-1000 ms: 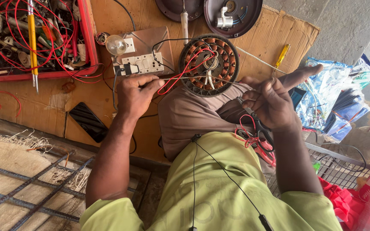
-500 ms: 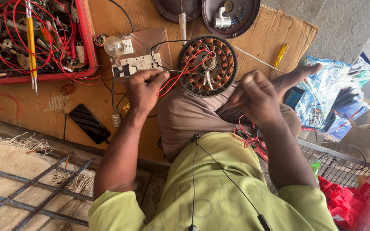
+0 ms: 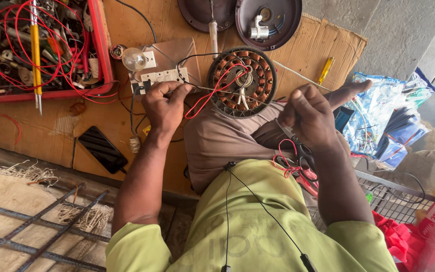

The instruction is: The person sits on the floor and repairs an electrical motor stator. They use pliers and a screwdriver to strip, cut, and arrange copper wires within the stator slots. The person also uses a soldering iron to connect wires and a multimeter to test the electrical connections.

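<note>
Head view: two hands stretch a thin wire above a round motor winding.

The left hand (image 3: 164, 103) and right hand (image 3: 308, 116) each pinch the thin wire (image 3: 227, 90) in a narrow grip. It runs across the copper-coiled motor winding (image 3: 242, 83) resting on the person's lap. A red tray (image 3: 101, 55) on the cardboard (image 3: 308, 45) holds red wires (image 3: 21, 35), a yellow tool (image 3: 35, 50) and metal odds and ends.

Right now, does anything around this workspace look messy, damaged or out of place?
Yes. The red tray is crammed with tools and tangled red wire that spills over its edge onto the cardboard. Scissors lie loose on the person's lap. The cardboard's far corner is torn and ragged.
</note>
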